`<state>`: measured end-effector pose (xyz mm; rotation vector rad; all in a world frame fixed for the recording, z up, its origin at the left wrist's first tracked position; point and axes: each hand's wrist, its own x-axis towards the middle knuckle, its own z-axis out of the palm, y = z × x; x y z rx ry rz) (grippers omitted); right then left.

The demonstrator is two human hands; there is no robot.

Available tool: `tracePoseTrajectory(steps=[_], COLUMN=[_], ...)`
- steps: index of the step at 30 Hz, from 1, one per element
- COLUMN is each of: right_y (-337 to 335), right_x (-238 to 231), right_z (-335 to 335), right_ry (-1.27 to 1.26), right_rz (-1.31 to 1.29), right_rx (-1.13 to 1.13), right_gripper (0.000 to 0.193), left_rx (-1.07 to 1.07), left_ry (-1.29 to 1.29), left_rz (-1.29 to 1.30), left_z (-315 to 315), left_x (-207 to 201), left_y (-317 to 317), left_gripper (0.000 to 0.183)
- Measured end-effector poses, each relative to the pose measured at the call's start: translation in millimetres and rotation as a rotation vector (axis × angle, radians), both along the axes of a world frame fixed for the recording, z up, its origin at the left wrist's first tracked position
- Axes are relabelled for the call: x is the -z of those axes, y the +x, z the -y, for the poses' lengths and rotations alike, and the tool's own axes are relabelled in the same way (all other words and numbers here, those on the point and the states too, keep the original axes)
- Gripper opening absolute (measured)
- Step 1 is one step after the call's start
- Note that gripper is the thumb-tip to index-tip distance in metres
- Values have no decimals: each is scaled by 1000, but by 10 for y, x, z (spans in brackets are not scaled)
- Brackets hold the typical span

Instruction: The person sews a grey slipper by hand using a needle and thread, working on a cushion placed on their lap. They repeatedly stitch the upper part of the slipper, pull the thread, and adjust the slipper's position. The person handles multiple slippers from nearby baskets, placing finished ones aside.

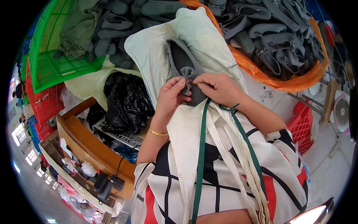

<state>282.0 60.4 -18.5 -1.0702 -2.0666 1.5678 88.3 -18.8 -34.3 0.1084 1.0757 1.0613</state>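
Note:
A grey slip-on shoe (179, 56) rests on a pale cushion (147, 48), its toe end toward me. On its front sits a grey fabric bow (187, 71). My left hand (172, 89) is closed, pinching the bow between thumb and fingers. Close beside it, my right hand (214, 86) is closed too, its thumb and forefinger holding a thin needle (191, 81) against the bow. Dark thread (227, 69) loops over the cushion near my right hand. The fingers partly cover the needle and the lower bow.
Grey shoes fill an orange-rimmed bag (257, 80) at the right, and more shoes (115, 24) are heaped at the far left near a green crate (44, 56). A black plastic bag (126, 102) and a wooden drawer (93, 145) stand left; a small fan (340, 110) is at far right.

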Motion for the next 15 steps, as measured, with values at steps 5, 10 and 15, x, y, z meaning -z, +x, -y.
tracePoseTrajectory(steps=[5,10,15], right_y=[-5,-8,-1], right_x=[3,-43,-21], right_z=[-20,-76,-115], right_ry=[-78,-438,-683], right_rz=[-44,1,-11], right_rx=[-14,-17,16], right_gripper=[17,14,11], left_rx=[-39,-50,-29], left_ry=[8,37,1], left_rz=[-45,-122,-167], left_z=[28,53,7], left_x=[-55,-18,-53], left_y=[27,66,81], left_gripper=[18,19,16])
